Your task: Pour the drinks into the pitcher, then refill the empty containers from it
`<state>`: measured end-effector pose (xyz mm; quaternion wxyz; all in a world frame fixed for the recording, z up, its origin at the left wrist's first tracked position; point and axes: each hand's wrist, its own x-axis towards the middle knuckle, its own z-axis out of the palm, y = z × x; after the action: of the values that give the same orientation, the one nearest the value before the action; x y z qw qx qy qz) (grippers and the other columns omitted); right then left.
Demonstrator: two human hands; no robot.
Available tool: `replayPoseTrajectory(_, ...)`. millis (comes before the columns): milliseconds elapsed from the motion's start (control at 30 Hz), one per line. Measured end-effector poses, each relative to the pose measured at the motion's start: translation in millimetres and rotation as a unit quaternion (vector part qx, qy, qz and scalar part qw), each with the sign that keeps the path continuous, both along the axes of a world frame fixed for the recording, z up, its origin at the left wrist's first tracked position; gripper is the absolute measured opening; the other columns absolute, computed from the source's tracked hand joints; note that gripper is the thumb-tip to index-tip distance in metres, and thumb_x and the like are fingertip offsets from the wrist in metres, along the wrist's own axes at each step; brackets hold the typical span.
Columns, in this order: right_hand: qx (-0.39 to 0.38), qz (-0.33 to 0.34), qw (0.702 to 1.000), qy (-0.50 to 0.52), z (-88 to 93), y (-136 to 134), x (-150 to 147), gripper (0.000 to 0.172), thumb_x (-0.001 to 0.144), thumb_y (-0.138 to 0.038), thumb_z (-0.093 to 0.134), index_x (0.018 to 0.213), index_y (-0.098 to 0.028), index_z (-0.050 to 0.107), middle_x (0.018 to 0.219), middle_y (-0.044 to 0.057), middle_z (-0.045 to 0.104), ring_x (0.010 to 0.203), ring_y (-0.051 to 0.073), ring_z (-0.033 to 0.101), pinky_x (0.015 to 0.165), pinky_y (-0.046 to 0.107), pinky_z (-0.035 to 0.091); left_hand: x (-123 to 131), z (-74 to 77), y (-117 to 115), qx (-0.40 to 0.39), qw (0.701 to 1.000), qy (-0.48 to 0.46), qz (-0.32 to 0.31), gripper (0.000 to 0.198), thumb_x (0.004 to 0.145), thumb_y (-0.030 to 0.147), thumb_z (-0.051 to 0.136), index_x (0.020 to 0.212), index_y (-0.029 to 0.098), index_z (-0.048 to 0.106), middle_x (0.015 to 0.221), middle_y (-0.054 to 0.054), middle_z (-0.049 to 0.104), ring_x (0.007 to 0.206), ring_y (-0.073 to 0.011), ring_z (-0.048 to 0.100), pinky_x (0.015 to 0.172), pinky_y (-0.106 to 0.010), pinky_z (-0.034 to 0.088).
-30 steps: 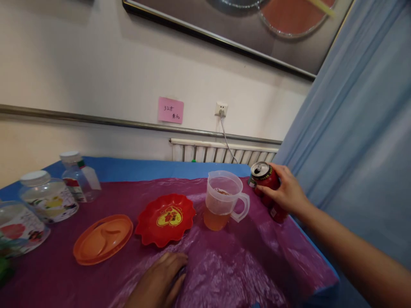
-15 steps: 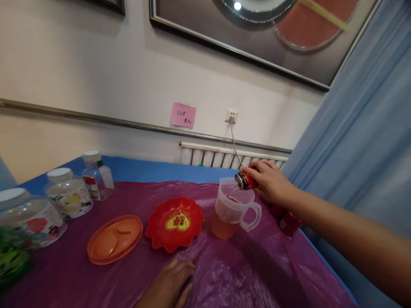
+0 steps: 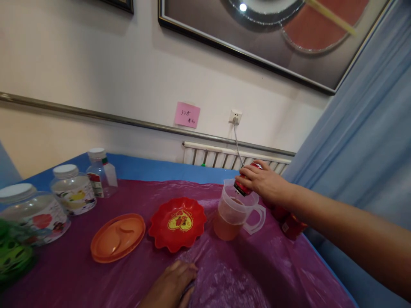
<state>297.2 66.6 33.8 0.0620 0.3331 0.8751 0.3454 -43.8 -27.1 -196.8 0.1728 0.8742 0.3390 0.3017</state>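
In the head view, my right hand (image 3: 263,179) is wrapped round a red drink can (image 3: 243,187), tipped steeply mouth-down over a clear plastic measuring jug (image 3: 231,203). A thin trickle seems to leave the can. Amber liquid (image 3: 226,226) fills the lower part of the jug, which stands upright with its handle to the right. My left hand (image 3: 173,282) rests low on the purple plastic sheet (image 3: 231,273), fingers curled and thumb beneath. Whatever lies between them is hard to make out. Just beyond it sits a red scalloped plate (image 3: 157,231) with a yellow print.
Left of the plate lies an orange oval dish (image 3: 120,237). Clear jars with white lids (image 3: 75,192), a clear bottle (image 3: 102,175) and a green object (image 3: 14,256) stand along the left. Another red can (image 3: 293,226) is by the right edge, near a blue curtain (image 3: 362,171).
My right hand has tipped the can more steeply, its mouth now lower in the jug's opening. My left hand stays curled on the sheet. The view has shifted slightly.
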Motion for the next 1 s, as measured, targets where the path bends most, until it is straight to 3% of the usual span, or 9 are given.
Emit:
replayPoseTrajectory(233,-0.019,0.022,0.997,-0.078,1.1,9,-24,0.02,0.106,-0.015,0.046,0.108,-0.016,0.065,0.102,0.008,0.068,0.094,0.024,0.055,0.1,0.045,0.03,0,5.9,-1,0.007,1.0,-0.009,-0.002,0.033,0.085,0.012,0.064,0.113,0.03,0.068,0.113,-0.002,0.079,0.103,-0.0226,0.076,0.094,-0.034,0.063)
replayPoseTrajectory(533,-0.073,0.043,0.99,-0.112,-1.0,18,-33,0.019,0.105,-0.019,0.05,0.108,-0.018,0.069,0.1,0.007,0.069,0.097,0.025,0.057,0.107,0.047,0.027,4,17.3,-3,-0.028,1.0,0.002,-0.006,0.027,0.087,0.013,0.062,0.107,0.028,0.071,0.112,-0.003,0.079,0.101,-0.023,0.076,0.093,-0.035,0.063)
replayPoseTrajectory(1000,-0.032,0.045,0.994,-0.096,8.1,14,-35,0.016,0.105,-0.02,0.054,0.108,-0.019,0.07,0.101,0.007,0.07,0.099,0.025,0.055,0.102,0.047,0.027,4,18.2,-4,-0.062,0.998,0.027,-0.017,0.031,0.086,0.009,0.057,0.108,0.025,0.071,0.114,-0.004,0.077,0.105,-0.0241,0.074,0.097,-0.039,0.061)
